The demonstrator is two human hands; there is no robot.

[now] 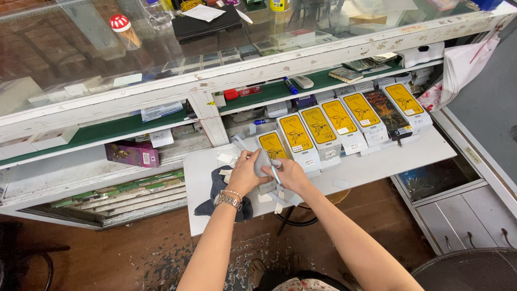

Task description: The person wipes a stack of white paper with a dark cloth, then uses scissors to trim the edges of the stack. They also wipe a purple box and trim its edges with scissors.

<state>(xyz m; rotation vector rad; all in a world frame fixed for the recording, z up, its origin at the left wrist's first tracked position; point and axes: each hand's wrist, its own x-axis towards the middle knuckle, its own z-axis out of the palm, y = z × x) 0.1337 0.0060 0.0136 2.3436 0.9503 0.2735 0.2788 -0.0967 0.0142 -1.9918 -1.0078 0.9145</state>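
Grey pouch held in both hands over the white counter

Pouch (pixel 264 161), small and grey, is right in the middle, held just above the white counter (pixel 377 164) in front of the glass showcase (pixel 81 59). Left hand (pixel 245 175) has its fingers clenched around the pouch's left side, with a ring and a beaded watch-style bracelet (pixel 229 199) on the wrist. Right hand (pixel 288 175) grips the right edge of the pouch, fingers pinched on it along with something thin and blue, can't tell what exactly.

Under the left wrist there's a dark cloth (pixel 218 196) lying on the counter, plus a few white paper scraps (pixel 226 159) close by. Just behind the hands, a row of yellow-fronted boxes (pixel 328 126) leans in a line across the counter, with one darker box (pixel 388 113) mixed in near the right end.

Green-lined shelf (pixel 269 91) behind that has a blue pen (pixel 290 86) and a red item (pixel 237 93). Purple box (pixel 132 154) sits off to the left on a lower shelf. Brown floor below.
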